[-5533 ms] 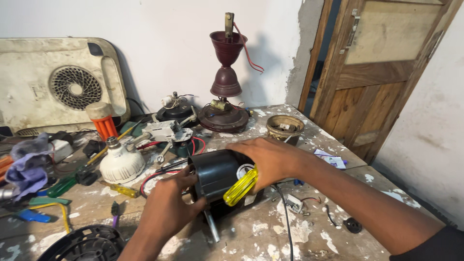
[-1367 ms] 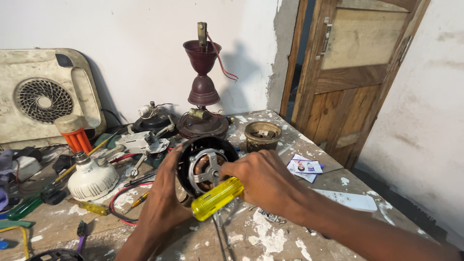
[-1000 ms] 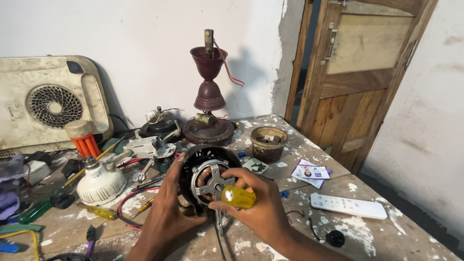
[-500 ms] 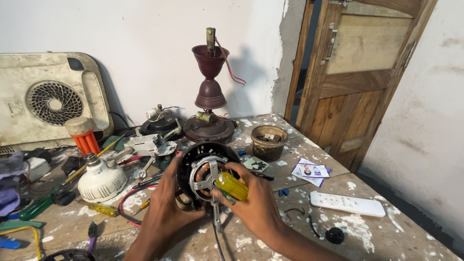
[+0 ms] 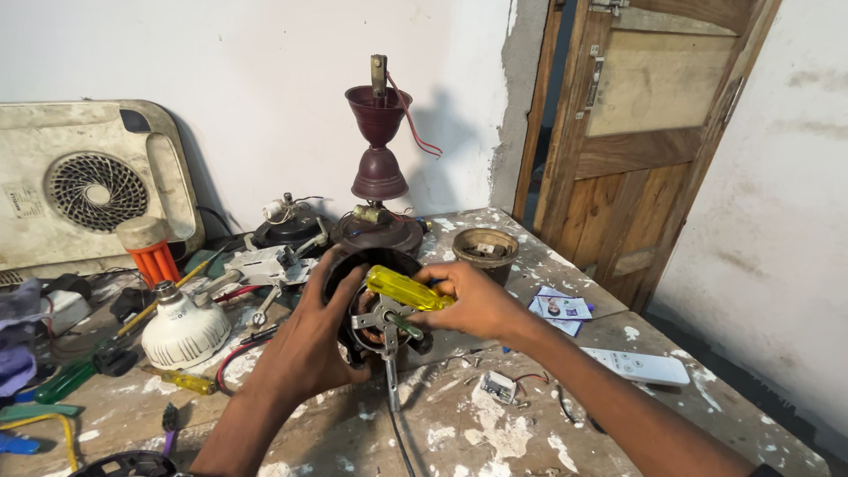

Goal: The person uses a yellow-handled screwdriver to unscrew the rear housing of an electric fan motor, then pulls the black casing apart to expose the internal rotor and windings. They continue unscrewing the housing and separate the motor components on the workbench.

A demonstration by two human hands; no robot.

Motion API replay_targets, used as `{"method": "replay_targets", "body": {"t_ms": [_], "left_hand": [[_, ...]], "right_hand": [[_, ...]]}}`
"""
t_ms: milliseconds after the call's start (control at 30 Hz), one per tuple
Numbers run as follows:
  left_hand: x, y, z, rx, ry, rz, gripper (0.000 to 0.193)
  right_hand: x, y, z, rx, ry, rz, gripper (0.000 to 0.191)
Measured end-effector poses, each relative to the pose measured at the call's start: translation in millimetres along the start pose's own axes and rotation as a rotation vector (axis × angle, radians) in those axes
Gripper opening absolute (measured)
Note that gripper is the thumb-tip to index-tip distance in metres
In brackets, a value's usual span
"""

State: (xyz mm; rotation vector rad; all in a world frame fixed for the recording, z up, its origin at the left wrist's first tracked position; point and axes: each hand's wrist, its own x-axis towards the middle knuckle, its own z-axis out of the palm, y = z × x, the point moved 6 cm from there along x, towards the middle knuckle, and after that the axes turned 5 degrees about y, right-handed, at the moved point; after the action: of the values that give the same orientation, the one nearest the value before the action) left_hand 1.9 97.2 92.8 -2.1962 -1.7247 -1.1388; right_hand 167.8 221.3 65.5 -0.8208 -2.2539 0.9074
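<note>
Head view, downward over a paint-flecked tabletop (image 5: 495, 442). Left hand (image 5: 309, 340) cupped around the near-left side of a black fan motor housing (image 5: 346, 265), fingers curled on the rim, open face tilted toward the camera. Right hand (image 5: 473, 300) closed around a yellow-handled screwdriver (image 5: 405, 289), the handle lying across the motor's face, the dark shank angled down toward the metal bracket and shaft (image 5: 386, 325) at the centre. Motor between both hands, resting on the tabletop just in front of them.

Step in hand, by judgement: working a fastener on the motor's front bracket, housing steadied by the left hand. Tip contact with a screw not discernible. Next move, by judgement: tip seated square in the screw head, housing kept from turning, pressure along the shank before any twist.

Beyond the hands: maroon fan stand (image 5: 378, 168) and small round tin (image 5: 485, 250). Left of the left hand: white bulb-shaped lamp (image 5: 185, 329), orange lamp (image 5: 152, 253), loose tools. Right of the right hand: white remote control (image 5: 638, 366).
</note>
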Motion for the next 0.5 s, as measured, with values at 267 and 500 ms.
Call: {"method": "replay_targets", "body": {"t_ms": [267, 500], "left_hand": [[0, -21, 6, 0.016, -0.085, -0.155, 0.114], [5, -31, 5, 0.027, -0.014, -0.095, 0.112]], "right_hand": [[9, 29, -55, 0.097, 0.261, 0.15, 0.043], [11, 51, -40, -0.699, 0.133, -0.083, 0.04]]}}
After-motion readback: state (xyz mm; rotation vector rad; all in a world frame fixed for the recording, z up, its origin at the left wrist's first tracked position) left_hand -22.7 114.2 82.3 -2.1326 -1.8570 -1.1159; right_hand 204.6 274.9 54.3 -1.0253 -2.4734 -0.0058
